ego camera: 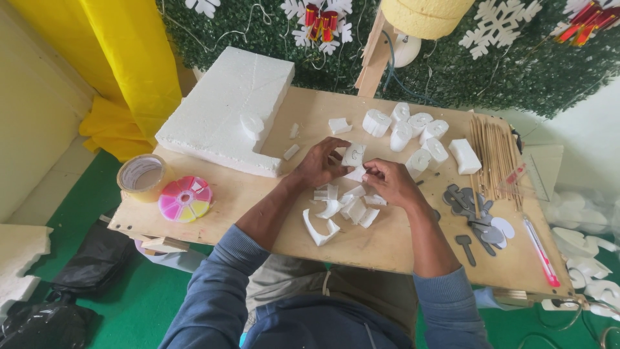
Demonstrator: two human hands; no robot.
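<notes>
Both my hands meet over the middle of a wooden board table (pixel 381 242). My left hand (pixel 318 165) and my right hand (pixel 391 182) together hold a small white foam piece (pixel 353 156) with a curved line drawn on it. Just below the hands lies a heap of white foam offcuts (pixel 345 208), with a larger curved scrap (pixel 318 229) nearer to me. Whether the right hand also holds a tool is hidden by the fingers.
A big L-shaped white foam slab (pixel 223 110) covers the table's far left. A tape roll (pixel 143 176) and a round pink-and-yellow compartment box (pixel 185 198) sit at the left edge. Cut foam shapes (pixel 413 132), wooden skewers (pixel 494 155), grey cutouts (pixel 475 216) and a pink cutter (pixel 541 252) lie to the right.
</notes>
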